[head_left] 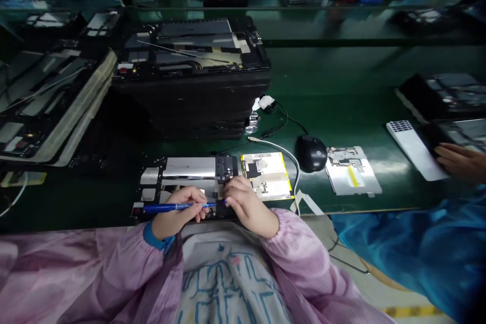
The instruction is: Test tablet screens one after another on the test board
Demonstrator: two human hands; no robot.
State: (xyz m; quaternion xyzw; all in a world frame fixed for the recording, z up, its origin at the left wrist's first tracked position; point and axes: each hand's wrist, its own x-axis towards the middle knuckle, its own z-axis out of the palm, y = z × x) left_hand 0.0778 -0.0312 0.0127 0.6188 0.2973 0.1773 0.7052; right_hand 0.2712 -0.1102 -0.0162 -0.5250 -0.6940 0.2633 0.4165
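Note:
My left hand [181, 211] is closed around a blue pen [161, 208], which lies level with its tip pointing right. Close to that tip, my right hand [248, 206] pinches a small blue pen cap [225, 202]; tip and cap look slightly apart. Beneath both hands lies an opened black tablet-like device [190, 167] with silver panels and a dark board, its near part covered by my fingers. To the right of it is a flat silver part with yellow edges [273, 187].
A tall stack of black device shells [190, 96] stands behind, with more shells [49, 106] leaning left. A white cable [292, 157], a black mouse [311, 153] and a silver plate [353, 172] lie right. A co-worker's hand [461, 159] is near a white perforated strip [415, 152].

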